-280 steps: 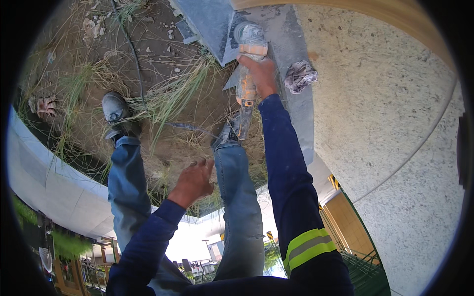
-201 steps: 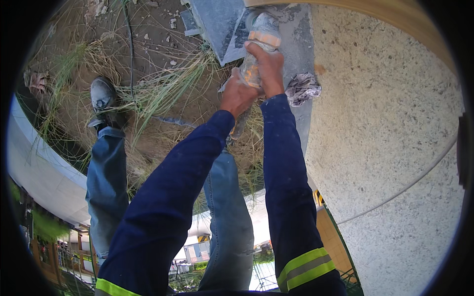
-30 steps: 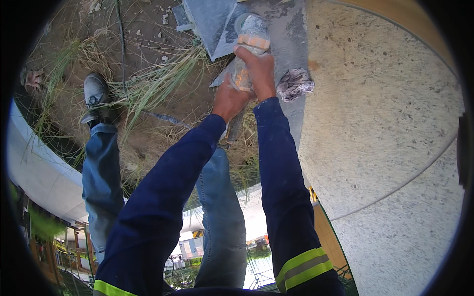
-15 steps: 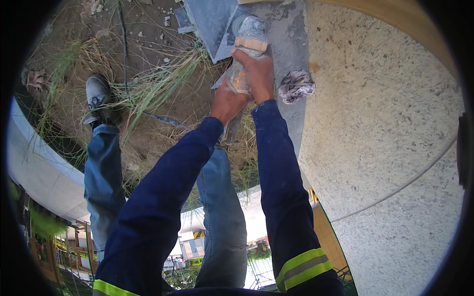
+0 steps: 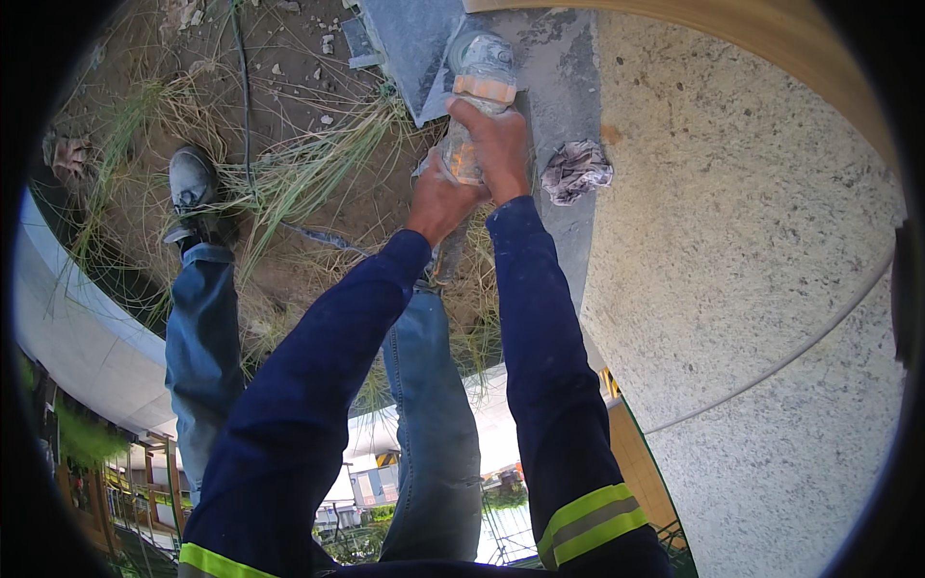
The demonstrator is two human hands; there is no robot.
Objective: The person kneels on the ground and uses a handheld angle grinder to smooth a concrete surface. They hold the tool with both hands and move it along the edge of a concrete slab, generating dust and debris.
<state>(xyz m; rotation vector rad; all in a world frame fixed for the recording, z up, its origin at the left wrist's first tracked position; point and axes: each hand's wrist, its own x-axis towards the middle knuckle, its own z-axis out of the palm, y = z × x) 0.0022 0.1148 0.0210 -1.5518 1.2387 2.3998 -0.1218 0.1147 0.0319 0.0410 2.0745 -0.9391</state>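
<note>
Power tool point(image 5: 463, 157) held left of crumpled rag point(image 5: 576, 173), its head above-left of that rag. Right hand point(image 5: 499, 149) grips it behind the head; left hand point(image 5: 445, 200), free 9.3 s ago, now clasps the body lower down. Control probably steadier.

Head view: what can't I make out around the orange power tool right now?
Head view, hidden: the middle of the power tool, behind the left hand and right hand.
Head view, cut off: the blue-grey panel and dark cable, by the top edge.
Head view, too small: details of the distant background.
</note>
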